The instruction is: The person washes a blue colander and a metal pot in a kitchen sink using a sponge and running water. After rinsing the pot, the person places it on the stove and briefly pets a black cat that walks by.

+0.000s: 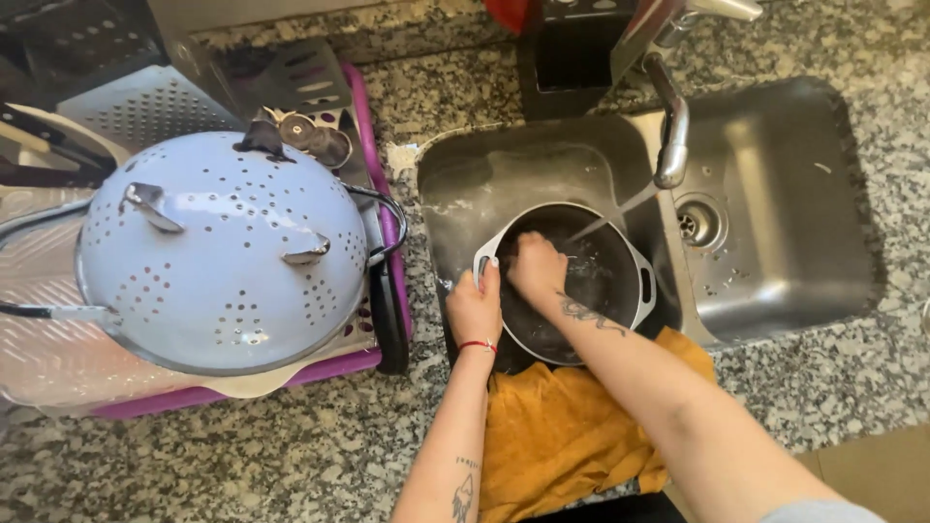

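Now | left hand (474, 308) fingers grip pot (620, 276) rim | right hand (536, 266) fingers curled inside, grasp unclear

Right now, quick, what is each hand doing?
Left hand: closed on the rim of the dark pot.
Right hand: inside the pot, curled; whether it holds anything cannot be told.

A round, dark metal pot (581, 291) with pale side handles sits upright and slightly tilted in the left basin of the steel sink, wet inside, under a thin stream of running water falling onto its inner wall.
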